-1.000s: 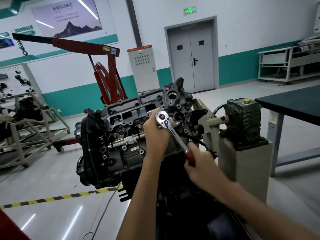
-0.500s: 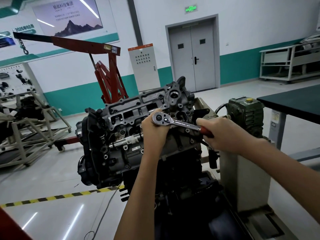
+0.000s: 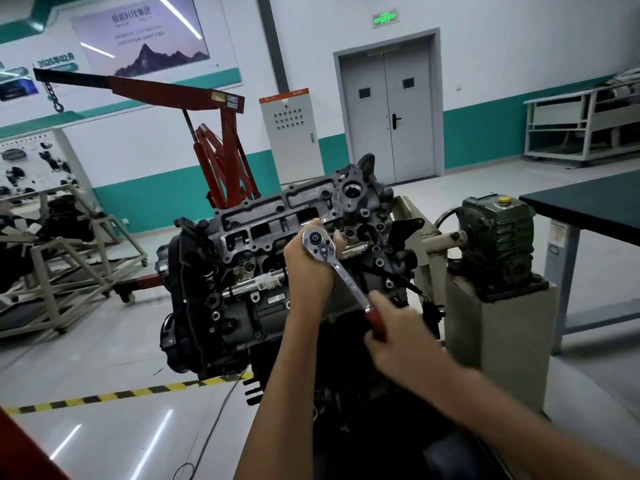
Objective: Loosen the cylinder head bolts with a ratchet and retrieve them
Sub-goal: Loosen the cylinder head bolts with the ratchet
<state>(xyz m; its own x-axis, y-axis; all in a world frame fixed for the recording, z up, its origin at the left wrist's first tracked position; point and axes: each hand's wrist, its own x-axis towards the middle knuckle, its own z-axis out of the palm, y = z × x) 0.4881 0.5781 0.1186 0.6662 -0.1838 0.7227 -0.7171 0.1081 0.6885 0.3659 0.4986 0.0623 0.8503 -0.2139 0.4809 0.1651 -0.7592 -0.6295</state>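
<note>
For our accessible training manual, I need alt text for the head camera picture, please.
A person's left hand holds the head of a chrome ratchet with a red handle on a dark grey metal cylinder head, while the right hand grips the handle. A red steel engine crane stands behind it.
</note>
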